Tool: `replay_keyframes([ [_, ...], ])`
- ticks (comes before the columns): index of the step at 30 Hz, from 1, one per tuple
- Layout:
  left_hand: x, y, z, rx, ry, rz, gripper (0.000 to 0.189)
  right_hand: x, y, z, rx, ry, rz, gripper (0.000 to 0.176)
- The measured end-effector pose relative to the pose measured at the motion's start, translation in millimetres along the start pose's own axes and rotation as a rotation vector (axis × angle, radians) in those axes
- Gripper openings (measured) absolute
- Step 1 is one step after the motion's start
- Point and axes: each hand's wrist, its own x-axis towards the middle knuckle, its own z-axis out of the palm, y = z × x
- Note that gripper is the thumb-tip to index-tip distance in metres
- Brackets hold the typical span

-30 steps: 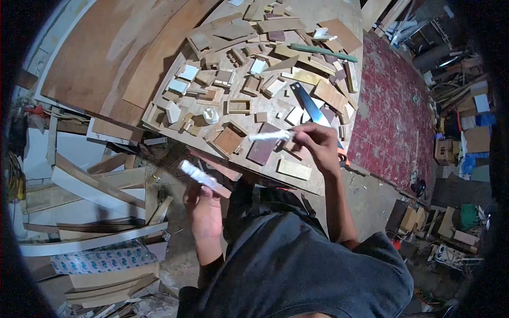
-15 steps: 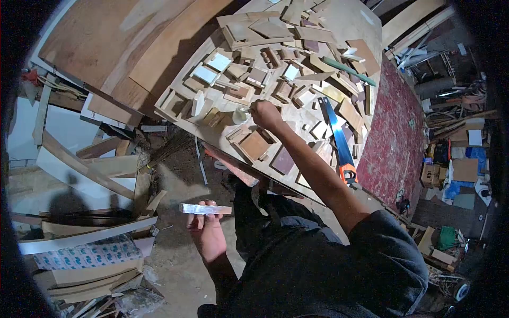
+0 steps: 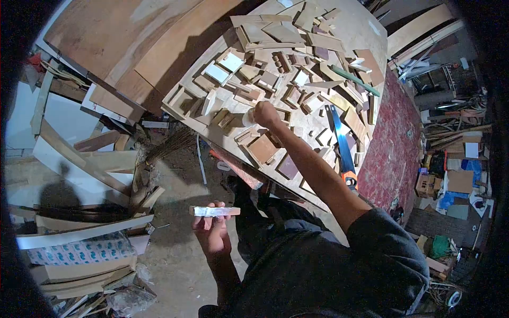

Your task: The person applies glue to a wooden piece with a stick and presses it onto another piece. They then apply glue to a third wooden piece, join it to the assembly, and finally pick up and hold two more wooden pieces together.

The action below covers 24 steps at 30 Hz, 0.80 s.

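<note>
My left hand (image 3: 213, 238) is closed around a short wooden block (image 3: 229, 211), held level above the floor. The block's upper side has a shiny whitish coating that looks wet. Over the workbench (image 3: 199, 121), my right hand (image 3: 266, 115) is a closed fist. Right beside its fingers is a small pale, translucent cup (image 3: 248, 118); what the fist grips is hidden. Near that hand lie a small wooden block (image 3: 229, 122) and an open wooden box (image 3: 262, 149).
Several wood offcuts and small boxes cover the bench. A handsaw (image 3: 342, 143) with an orange handle lies to the right, near a green strip (image 3: 354, 79). Boards and scrap wood (image 3: 85, 233) are piled at the left. A broom (image 3: 172, 144) is near the bench corner.
The view has shifted slightly, so the bench sits a little further right and lower. My right fist has come nearer the pale cup. The left hand still holds the block.
</note>
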Motion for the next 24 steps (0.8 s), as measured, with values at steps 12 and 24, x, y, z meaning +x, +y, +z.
replay_keyframes([
  [12,-4,-6,22,0.056,-0.074,-0.02,0.032,-22,29,-27,0.196,0.181,-0.023,0.015],
  [24,-14,-9,65,0.286,-0.181,0.235,0.03,-201,-9,-183,1.268,0.223,0.237,0.019],
])
